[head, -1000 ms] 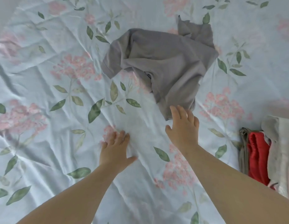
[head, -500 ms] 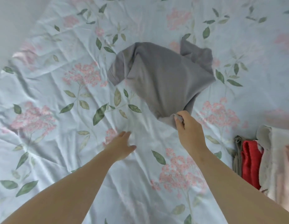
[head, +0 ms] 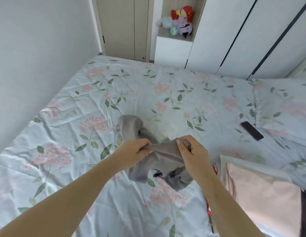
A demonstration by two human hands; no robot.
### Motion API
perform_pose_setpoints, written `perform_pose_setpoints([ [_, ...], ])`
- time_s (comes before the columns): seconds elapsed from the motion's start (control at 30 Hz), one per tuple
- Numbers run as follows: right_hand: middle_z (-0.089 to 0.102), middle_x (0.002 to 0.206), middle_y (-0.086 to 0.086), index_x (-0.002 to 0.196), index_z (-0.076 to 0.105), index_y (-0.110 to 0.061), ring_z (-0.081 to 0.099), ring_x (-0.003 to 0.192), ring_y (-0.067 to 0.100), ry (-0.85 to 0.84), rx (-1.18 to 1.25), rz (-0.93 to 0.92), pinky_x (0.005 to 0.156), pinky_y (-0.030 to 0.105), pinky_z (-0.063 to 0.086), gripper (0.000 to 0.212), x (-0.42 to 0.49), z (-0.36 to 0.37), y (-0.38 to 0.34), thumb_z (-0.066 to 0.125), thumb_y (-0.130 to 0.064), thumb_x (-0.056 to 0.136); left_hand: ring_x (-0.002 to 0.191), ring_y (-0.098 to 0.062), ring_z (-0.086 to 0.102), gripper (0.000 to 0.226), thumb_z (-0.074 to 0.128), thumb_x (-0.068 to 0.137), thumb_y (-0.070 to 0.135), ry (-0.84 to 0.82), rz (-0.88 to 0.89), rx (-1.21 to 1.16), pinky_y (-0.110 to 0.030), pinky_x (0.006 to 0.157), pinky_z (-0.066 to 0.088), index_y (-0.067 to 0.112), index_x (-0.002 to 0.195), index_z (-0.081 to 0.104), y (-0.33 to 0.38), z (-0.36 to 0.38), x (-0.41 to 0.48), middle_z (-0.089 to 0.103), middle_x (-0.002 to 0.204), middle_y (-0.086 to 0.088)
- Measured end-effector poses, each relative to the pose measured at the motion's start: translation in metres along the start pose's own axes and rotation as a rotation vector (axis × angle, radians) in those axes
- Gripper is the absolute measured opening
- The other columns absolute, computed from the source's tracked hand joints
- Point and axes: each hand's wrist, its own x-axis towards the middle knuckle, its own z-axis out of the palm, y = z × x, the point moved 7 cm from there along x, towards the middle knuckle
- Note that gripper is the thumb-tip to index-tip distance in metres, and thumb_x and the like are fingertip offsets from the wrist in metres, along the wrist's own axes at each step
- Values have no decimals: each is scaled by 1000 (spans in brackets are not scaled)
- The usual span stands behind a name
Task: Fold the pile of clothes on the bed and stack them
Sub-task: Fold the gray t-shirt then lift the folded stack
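A grey garment (head: 163,161) hangs bunched between my two hands above the flowered bed sheet (head: 66,151). My left hand (head: 134,152) pinches its upper edge on the left. My right hand (head: 191,152) grips the same edge on the right. Part of the garment trails away onto the bed behind my hands. A pile of clothes (head: 261,190), pale pink and white on top with a bit of red showing at its left side, lies at the lower right, partly behind my right forearm.
A black phone (head: 251,131) lies on the bed at the right, beside a pillow (head: 284,103). A wall runs along the left. Cupboard doors and a niche with plush toys (head: 180,21) stand beyond the bed's far edge.
My right hand took hold of the grey garment and pulled it toward me. My left hand came off the sheet and took hold of it too. The view tilted up to show the room.
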Motion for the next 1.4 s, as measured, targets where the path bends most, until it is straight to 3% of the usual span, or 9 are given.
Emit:
perform_pose_setpoints([
  [0.3, 64, 79, -6, 84, 63, -20, 59, 80, 10, 168, 102, 20, 71, 14, 43, 15, -63, -70, -64, 60, -34, 90, 74, -21, 62, 30, 51, 96, 30, 185, 123, -306, -24, 67, 48, 9, 82, 67, 82, -60, -79, 65, 77, -10],
  [0.4, 68, 84, -12, 91, 63, -30, 63, 80, 5, 14, 170, 38, 73, 22, 51, 17, -80, -68, -73, 71, -38, 78, 73, -14, 66, 28, 51, 96, 29, 257, 89, -472, -20, 64, 51, 21, 80, 72, 87, -72, -95, 70, 79, -1],
  [0.57, 46, 68, 7, 75, 53, 3, 44, 66, 17, -246, -84, 113, 63, 28, 30, 32, -90, -45, -50, 65, -23, 87, 68, -10, 66, 30, 55, 94, 33, 398, -155, -883, -21, 60, 52, 17, 75, 71, 56, -84, -111, 72, 77, -2],
  [0.7, 48, 69, 8, 73, 49, -8, 43, 65, 17, -126, 186, 146, 61, 29, 31, 27, -91, -34, -45, 53, -23, 95, 73, -22, 56, 31, 53, 96, 29, 457, -307, -524, -29, 69, 42, 9, 73, 58, 24, -85, -118, 61, 76, -11],
  [0.8, 52, 66, 1, 75, 58, -21, 44, 58, 11, -137, 188, 72, 55, 22, 36, 21, -86, -18, -55, 52, -23, 96, 97, -8, 56, 10, 60, 91, 29, 460, -240, -557, -23, 81, 40, 35, 100, 60, 29, -78, -120, 60, 109, 11],
  [0.9, 57, 67, -4, 74, 62, -30, 47, 60, 6, -205, 150, -63, 57, 14, 38, 26, -82, -4, -76, 54, -16, 94, 114, 13, 38, 44, 64, 80, 52, 146, -77, -593, -17, 92, 32, 55, 119, 43, 62, -52, -109, 39, 124, 33],
  [1.13, 44, 48, -15, 73, 64, -26, 39, 46, 1, -277, 56, -82, 48, 10, 30, 16, -74, -5, -75, 67, -16, 86, 71, -9, 49, 9, 59, 91, 13, 103, 18, -246, -13, 63, 36, 15, 84, 63, 69, -49, -93, 55, 76, 4],
  [1.27, 46, 58, -10, 66, 53, -10, 40, 48, 0, -352, -204, -19, 48, 11, 32, 24, -71, -6, -51, 72, -18, 79, 75, -13, 59, 20, 52, 95, 7, 176, -12, -549, -21, 68, 47, 17, 84, 65, 66, -64, -92, 63, 80, -1],
  [1.4, 49, 67, 0, 75, 55, -5, 43, 63, 11, -152, -136, -5, 56, 18, 31, 21, -66, -19, -42, 58, -18, 91, 74, -15, 62, 23, 46, 97, 5, 336, -40, -903, -24, 68, 51, 13, 83, 63, 59, -87, -94, 66, 78, -3],
])
